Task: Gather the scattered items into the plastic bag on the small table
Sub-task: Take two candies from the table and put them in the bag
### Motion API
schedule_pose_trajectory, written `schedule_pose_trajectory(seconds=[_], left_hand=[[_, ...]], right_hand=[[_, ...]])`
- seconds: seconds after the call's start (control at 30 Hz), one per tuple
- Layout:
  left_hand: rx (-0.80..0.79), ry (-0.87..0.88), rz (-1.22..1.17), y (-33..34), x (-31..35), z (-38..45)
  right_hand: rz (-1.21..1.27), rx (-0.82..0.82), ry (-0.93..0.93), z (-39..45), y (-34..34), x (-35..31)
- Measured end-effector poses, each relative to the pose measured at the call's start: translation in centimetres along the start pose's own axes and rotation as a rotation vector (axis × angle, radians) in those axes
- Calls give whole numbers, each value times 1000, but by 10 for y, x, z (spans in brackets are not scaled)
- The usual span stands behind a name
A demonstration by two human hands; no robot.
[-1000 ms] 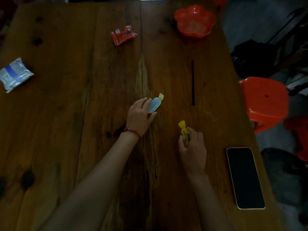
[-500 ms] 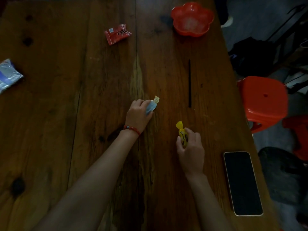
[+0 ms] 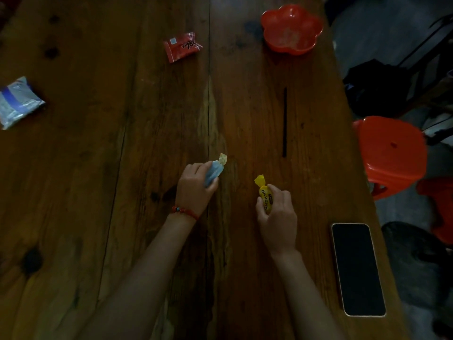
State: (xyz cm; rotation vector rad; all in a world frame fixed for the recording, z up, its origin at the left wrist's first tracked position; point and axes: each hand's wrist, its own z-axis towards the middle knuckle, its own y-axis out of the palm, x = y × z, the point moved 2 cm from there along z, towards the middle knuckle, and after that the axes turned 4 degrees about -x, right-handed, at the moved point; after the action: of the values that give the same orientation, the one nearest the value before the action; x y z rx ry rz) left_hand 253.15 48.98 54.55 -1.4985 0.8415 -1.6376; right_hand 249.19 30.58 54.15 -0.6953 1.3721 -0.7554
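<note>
My left hand, with a red bead bracelet at the wrist, is closed around a pale blue wrapped candy whose twisted end sticks out past my fingers. My right hand grips a yellow wrapped candy with black lettering, its twisted tip pointing away from me. Both hands sit low over the middle of the dark wooden table. A red snack packet lies farther away, and a silver-blue packet lies at the left edge. No plastic bag is in view.
A red flower-shaped bowl stands at the far right of the table. A thin black stick lies lengthwise near it. A phone lies face up by the right edge. Red plastic stools and a dark bag stand right of the table.
My left hand has curled its fingers around the blue candy, which lay at the fingertips before. My right hand keeps hold of the yellow candy. The view has shifted slightly.
</note>
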Motion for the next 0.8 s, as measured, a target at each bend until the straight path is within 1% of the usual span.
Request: schedule_pose_trajectory(seconds=[0.23,0.37,0.43,0.6,0.67,0.8], left_hand=[[80,-83,-36,-24,-28,-42],[188,-123,-50,-49,-48,-73],[252,-160,-45,-61,-62,-92],[337,-295,-24,-99,-101,-153],[389,-332,-5,-117,-118,-183],[489,-400,48,-152,-157,-254]], right_hand=[[11,-49,-93,1,13,-27],[30,-106,-167,-6,25,-52],[49,-129,-212,-14,31,-71],[43,-196,-334,-42,55,-125],[17,-218,-397,-59,67,-150],[20,-299,-458,-102,93,-205]])
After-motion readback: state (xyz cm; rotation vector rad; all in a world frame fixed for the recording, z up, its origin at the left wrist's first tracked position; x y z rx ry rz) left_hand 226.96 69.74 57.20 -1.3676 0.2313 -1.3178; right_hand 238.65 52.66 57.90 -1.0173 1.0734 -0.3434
